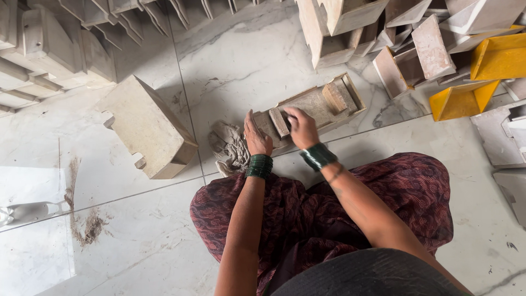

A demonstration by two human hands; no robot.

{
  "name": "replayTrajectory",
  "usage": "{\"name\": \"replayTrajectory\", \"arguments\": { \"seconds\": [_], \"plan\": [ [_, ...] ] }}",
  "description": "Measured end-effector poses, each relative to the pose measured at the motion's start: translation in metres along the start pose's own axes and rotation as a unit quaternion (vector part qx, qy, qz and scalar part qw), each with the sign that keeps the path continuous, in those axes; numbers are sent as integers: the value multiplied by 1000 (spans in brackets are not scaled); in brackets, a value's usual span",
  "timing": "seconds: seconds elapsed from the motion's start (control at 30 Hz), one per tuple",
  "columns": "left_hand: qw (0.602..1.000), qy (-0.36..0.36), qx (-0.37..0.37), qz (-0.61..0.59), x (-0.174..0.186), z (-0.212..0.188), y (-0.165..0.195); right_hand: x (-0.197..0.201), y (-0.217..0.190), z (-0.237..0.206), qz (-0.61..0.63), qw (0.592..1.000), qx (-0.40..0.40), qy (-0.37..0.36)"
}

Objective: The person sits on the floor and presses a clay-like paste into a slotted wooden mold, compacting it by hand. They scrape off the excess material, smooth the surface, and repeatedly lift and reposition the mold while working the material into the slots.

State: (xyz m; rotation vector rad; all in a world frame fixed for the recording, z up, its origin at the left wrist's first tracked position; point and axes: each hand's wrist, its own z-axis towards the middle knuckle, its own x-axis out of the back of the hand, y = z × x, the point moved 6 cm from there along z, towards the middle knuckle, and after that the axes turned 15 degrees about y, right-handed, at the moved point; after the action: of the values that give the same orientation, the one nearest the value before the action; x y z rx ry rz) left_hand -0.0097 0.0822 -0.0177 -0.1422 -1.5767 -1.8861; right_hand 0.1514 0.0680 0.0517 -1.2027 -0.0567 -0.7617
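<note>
1. Left hand (256, 137): fingers lying flat and together, pressing the near left end of the wooden mould (312, 109).
2. Right hand (301, 127): fingers curling down into the mould.
3. Clay lump (229, 147): sitting just left of the mould.

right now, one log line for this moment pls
left hand: on near end of mould tray | right hand: on tray, by small block | clay lump: left of tray

Both arms outstretched, left hand (256, 137) flat, fingers straight; right hand (301, 127) knuckles-up, fingers curled.
</note>
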Motion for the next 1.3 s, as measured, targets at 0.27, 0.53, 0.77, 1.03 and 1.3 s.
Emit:
{"name": "replayTrajectory", "arguments": {
  "seconds": [0.27, 0.53, 0.77, 1.03, 1.3],
  "plan": [
    [1000, 16, 4, -10, 0, -2, -1, -1, -2, -3, -24, 999, 12, -44],
    [1000, -1, -1, -10, -1, -1, -4, -5, 1, -1, -54, 998, 23, -22],
    [1000, 8, 1, -4, 0, -4, -5, -1, 7, -19, -49, 996, 20, -78],
    [1000, 10, -15, -4, 0, 0, -3, -5, 0, -5, -92, 993, 58, -38],
    [1000, 2, 10, -3, -3, -5, -6, 4, 3, -24, -91, 990, 22, -107]
  ]
}}
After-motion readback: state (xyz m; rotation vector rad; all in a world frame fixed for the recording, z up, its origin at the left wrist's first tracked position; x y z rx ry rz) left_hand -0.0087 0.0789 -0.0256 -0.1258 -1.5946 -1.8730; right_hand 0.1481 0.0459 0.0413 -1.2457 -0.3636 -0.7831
